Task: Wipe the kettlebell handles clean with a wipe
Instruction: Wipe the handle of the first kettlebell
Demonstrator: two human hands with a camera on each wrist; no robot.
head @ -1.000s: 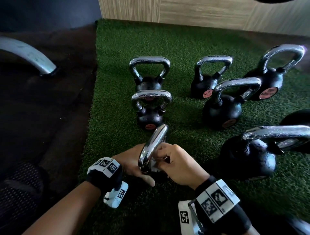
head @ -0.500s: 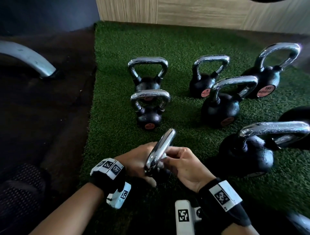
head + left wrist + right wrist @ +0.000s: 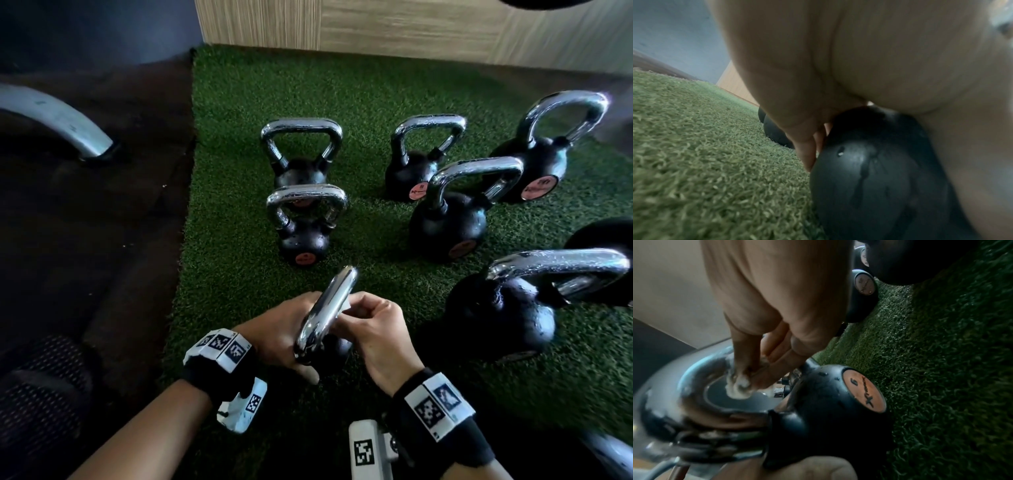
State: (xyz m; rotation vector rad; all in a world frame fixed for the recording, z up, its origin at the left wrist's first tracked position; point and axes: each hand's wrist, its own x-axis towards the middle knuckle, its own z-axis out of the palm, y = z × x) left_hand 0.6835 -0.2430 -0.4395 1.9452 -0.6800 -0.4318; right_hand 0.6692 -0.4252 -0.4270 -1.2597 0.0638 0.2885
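A small black kettlebell [image 3: 824,404] with a chrome handle [image 3: 325,311] stands on the green turf, close in front of me. My left hand [image 3: 281,335] holds its round body [image 3: 869,175] from the left, fingers curled down around it. On the other side, my right hand [image 3: 370,325] pinches a crumpled white wipe [image 3: 740,382] against the inner side of the handle [image 3: 701,378]. In the head view only a white sliver of the wipe [image 3: 346,306] shows beside the handle.
Several more chrome-handled kettlebells stand on the turf [image 3: 239,171]: two in line ahead [image 3: 305,240], others to the right [image 3: 448,222], a big one [image 3: 507,308] near my right hand. Dark rubber floor [image 3: 85,222] lies left, a wood wall [image 3: 411,27] behind.
The handle has swung a little to the right and stands more upright. My right hand has shifted along it with the wipe. The left hand has kept its hold on the body.
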